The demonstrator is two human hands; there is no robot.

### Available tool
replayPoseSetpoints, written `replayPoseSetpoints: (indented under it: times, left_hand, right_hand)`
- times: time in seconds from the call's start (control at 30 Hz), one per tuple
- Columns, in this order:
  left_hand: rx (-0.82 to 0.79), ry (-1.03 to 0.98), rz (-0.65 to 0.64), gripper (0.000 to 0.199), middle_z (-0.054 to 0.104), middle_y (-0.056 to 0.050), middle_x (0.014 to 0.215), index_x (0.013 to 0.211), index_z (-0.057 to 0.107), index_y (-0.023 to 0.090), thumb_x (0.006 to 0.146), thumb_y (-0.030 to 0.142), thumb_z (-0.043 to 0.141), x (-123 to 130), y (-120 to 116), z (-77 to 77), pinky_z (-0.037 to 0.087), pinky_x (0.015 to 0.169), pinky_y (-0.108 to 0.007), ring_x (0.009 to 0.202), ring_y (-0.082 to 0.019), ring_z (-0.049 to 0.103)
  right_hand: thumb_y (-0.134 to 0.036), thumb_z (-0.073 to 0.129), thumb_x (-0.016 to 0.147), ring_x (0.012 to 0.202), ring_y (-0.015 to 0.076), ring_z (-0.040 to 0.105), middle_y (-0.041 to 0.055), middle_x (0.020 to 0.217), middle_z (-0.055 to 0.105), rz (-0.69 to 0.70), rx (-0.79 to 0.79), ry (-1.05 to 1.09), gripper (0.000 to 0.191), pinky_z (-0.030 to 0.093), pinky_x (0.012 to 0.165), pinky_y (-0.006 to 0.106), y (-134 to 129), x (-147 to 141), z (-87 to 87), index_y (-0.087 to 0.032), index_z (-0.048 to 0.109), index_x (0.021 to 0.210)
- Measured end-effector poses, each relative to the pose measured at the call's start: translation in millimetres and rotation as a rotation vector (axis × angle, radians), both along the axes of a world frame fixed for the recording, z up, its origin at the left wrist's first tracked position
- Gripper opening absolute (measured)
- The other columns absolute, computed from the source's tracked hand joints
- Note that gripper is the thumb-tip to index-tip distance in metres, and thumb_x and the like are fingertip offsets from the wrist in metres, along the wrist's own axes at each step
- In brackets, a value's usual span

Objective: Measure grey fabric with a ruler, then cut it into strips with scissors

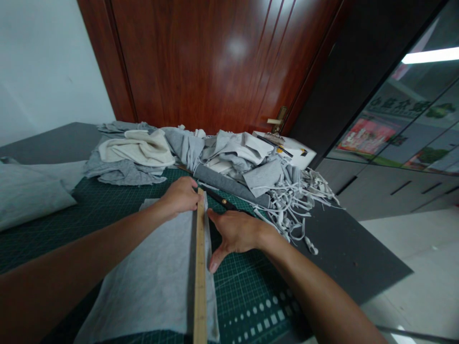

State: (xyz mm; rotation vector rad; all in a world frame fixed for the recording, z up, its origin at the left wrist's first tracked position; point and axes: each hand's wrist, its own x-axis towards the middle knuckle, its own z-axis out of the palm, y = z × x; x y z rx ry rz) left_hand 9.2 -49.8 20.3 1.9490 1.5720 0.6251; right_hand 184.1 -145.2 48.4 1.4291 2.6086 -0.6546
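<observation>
A wooden ruler (200, 267) lies lengthwise on a piece of light grey fabric (150, 272), close to the fabric's right edge. My left hand (182, 195) is closed around the ruler's far end. On the right side, my right hand (234, 231) is open, thumb and fingers apart, beside the fabric's edge; its thumb tip is near or touching that edge. Black scissors (225, 203) lie just beyond my right hand, partly hidden by it. Under the fabric is a green cutting mat (244, 286) with a printed grid.
Grey fabric scraps (233, 148), a cream cloth (138, 148) and tangled thin strips (292, 205) are heaped along the back. Folded fabric (32, 191) lies at left. A white box (299, 150) stands back right. Beyond are a wooden door (215, 62) and a cabinet (376, 181).
</observation>
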Motion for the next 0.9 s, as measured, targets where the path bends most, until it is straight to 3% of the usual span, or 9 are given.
replayPoseSetpoints:
  times: [0.13,0.27,0.37,0.47,0.6,0.77,0.9]
  left_hand:
    - [0.113,-0.025,-0.005,0.032,0.076,-0.004,0.072,0.120,0.064,0.013,0.089,0.018,0.064,-5.1,1.9,-4.2,0.060,0.064,-0.031,0.066,-0.023,0.077]
    - [0.281,-0.032,-0.074,0.027,0.078,-0.008,0.095,0.109,0.066,0.019,0.084,0.013,0.059,-14.7,-5.6,-12.1,0.062,0.091,-0.039,0.090,-0.025,0.077]
    - [0.337,-0.042,-0.170,0.027,0.077,-0.009,0.111,0.108,0.067,0.021,0.082,0.016,0.061,-24.7,-16.2,-18.8,0.061,0.097,-0.041,0.101,-0.025,0.074]
    - [0.373,-0.044,-0.367,0.042,0.072,-0.010,0.135,0.125,0.067,0.024,0.083,0.029,0.070,-37.5,-21.5,-23.3,0.060,0.103,-0.043,0.125,-0.029,0.068]
    - [0.379,0.075,-0.632,0.068,0.059,-0.013,0.159,0.140,0.065,0.024,0.079,0.048,0.084,-53.8,-18.1,-24.1,0.038,0.128,-0.051,0.152,-0.035,0.050]
    - [0.334,0.217,-0.668,0.099,0.046,-0.014,0.171,0.149,0.063,0.025,0.065,0.067,0.094,-59.6,-17.5,-21.2,0.034,0.130,-0.049,0.160,-0.040,0.040]
    - [0.322,0.253,-0.642,0.106,0.046,-0.014,0.171,0.151,0.063,0.027,0.060,0.071,0.094,-57.2,-20.5,-20.8,0.034,0.129,-0.050,0.159,-0.040,0.041]
  right_hand:
    - [-0.076,0.094,0.065,0.105,0.0430,0.077,0.0234,0.114,0.079,0.002,-0.010,0.007,0.121,0.057,0.080,0.041,0.1,0.0,1.0,-0.002,0.052,0.152]
    - [-0.074,0.095,0.065,0.104,0.0425,0.077,0.0226,0.112,0.079,0.005,-0.010,-0.006,0.117,0.057,0.080,0.041,-0.3,-0.3,2.0,-0.003,0.055,0.149]
    - [-0.075,0.095,0.063,0.105,0.0421,0.077,0.0226,0.115,0.079,-0.006,0.000,0.002,0.118,0.057,0.081,0.041,-0.4,0.3,-0.1,-0.005,0.055,0.149]
    - [-0.077,0.093,0.064,0.106,0.0429,0.077,0.0247,0.118,0.078,-0.007,0.012,0.008,0.120,0.058,0.083,0.043,-0.5,1.0,-2.5,-0.005,0.053,0.150]
    - [-0.078,0.091,0.066,0.103,0.0430,0.078,0.0241,0.114,0.079,-0.006,0.012,-0.007,0.118,0.058,0.083,0.043,-1.4,0.5,-2.1,-0.004,0.053,0.149]
    - [-0.075,0.093,0.067,0.105,0.0436,0.078,0.0244,0.117,0.079,-0.014,0.013,-0.015,0.125,0.057,0.083,0.042,-3.1,-0.5,-0.5,-0.004,0.046,0.158]
    - [-0.072,0.095,0.067,0.106,0.0444,0.078,0.0245,0.118,0.079,-0.027,0.010,-0.017,0.128,0.056,0.083,0.042,-3.8,-1.2,0.2,-0.004,0.042,0.161]
